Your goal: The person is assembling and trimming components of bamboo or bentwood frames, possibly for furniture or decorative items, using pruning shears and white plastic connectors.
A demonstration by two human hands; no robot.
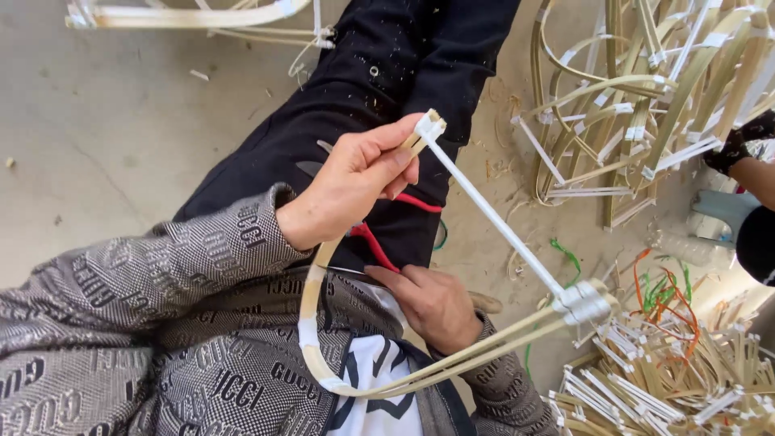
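Note:
My left hand (349, 184) is raised over my lap, its fingers pinched on the taped end of a curved bamboo frame (310, 319). A white-wrapped straight strut (492, 218) runs from that taped corner (429, 126) down to a second taped joint (583, 303). My right hand (436, 305) lies low against my lap, fingers on red-handled scissors (373, 246) and partly hidden by the bamboo strips.
A heap of finished bamboo frames (654, 105) lies at the upper right, short taped bamboo pieces (670, 379) and coloured wires (658, 287) at the lower right. Another person's gloved hand (739, 149) shows at the right edge. More frames (194, 16) lie at the top on the concrete floor.

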